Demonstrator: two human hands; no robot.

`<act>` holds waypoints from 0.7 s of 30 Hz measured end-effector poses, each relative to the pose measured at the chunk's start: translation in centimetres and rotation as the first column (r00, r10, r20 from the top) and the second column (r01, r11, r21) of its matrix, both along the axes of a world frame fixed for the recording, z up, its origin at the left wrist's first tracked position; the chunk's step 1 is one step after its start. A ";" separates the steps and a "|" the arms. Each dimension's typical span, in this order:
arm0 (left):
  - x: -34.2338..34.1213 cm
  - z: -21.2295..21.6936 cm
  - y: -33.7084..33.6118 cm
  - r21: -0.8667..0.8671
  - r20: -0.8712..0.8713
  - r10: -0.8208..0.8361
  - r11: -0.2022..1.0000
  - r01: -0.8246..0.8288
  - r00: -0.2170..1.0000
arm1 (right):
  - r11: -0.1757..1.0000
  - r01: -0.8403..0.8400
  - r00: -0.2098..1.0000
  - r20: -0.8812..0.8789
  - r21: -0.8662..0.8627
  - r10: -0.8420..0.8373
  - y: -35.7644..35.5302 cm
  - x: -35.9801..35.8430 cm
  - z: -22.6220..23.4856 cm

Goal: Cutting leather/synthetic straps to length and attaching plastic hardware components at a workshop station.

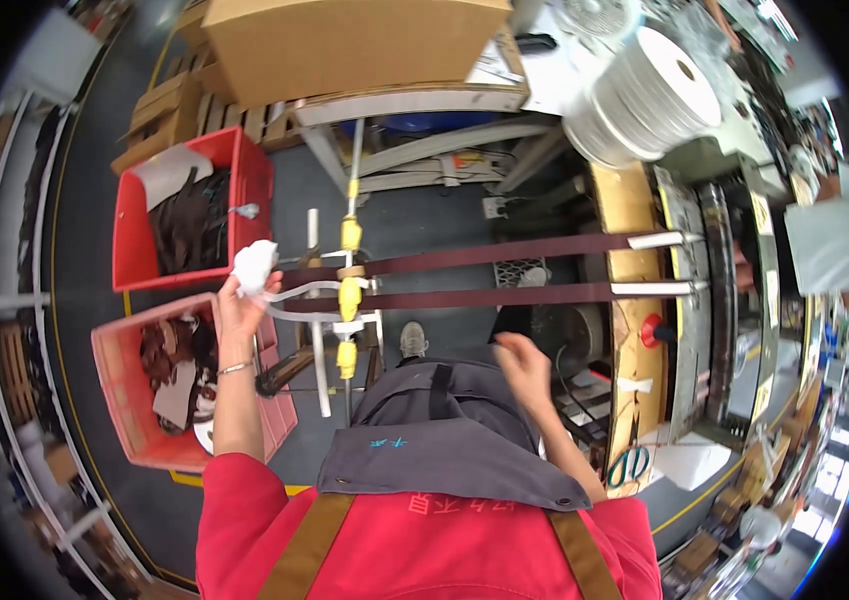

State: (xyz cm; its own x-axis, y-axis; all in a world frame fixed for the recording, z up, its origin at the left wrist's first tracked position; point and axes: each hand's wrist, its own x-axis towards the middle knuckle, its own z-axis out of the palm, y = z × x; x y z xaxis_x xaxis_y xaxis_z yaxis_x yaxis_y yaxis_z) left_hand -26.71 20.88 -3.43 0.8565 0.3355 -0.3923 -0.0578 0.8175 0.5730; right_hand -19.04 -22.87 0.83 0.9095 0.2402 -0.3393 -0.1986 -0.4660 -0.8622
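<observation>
White wad held up beside the two maroon straps

A crumpled white wad [254,265] is gripped in the left hand [240,305], raised over the near red bin [124,400] of dark scraps, at the strap ends by the yellow-fitted stand [348,300]. The right hand [524,365] is loosely curled, holding nothing, below the maroon straps [484,275], seemingly kept free

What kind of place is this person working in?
Probably a small factory workshop: two long dark brown straps run to a workbench machine, red plastic crates hold brown scraps, and a large white tape roll sits nearby.
</observation>
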 end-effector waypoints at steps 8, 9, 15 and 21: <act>-4.3 -1.0 -4.7 -0.258 -0.018 0.233 0.938 -0.230 0.972 | 0.867 -0.004 0.808 -0.510 0.499 0.297 21.1 5.2 -8.0; -4.3 -1.0 -5.8 -0.267 -0.071 0.296 0.915 -0.304 0.953 | 0.813 0.086 0.769 -0.558 0.576 0.314 22.4 5.5 -8.5; -4.5 -5.5 -10.7 -0.428 -0.127 0.112 0.890 -0.156 0.986 | 0.792 0.062 0.658 -0.621 0.607 0.425 24.7 3.9 -8.9; -4.1 -3.5 -12.3 -0.377 -0.075 0.157 0.910 -0.174 0.985 | 0.796 0.242 0.805 -0.573 0.555 0.154 24.3 0.8 -8.8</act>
State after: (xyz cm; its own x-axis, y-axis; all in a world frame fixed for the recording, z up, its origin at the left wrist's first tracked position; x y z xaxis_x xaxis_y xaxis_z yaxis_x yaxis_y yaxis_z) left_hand -30.84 8.58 -6.89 0.7814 0.2890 -0.5531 -0.1935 0.9548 0.2256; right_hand -18.22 1.41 -7.95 0.6063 0.5303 -0.5926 -0.7399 0.1031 -0.6647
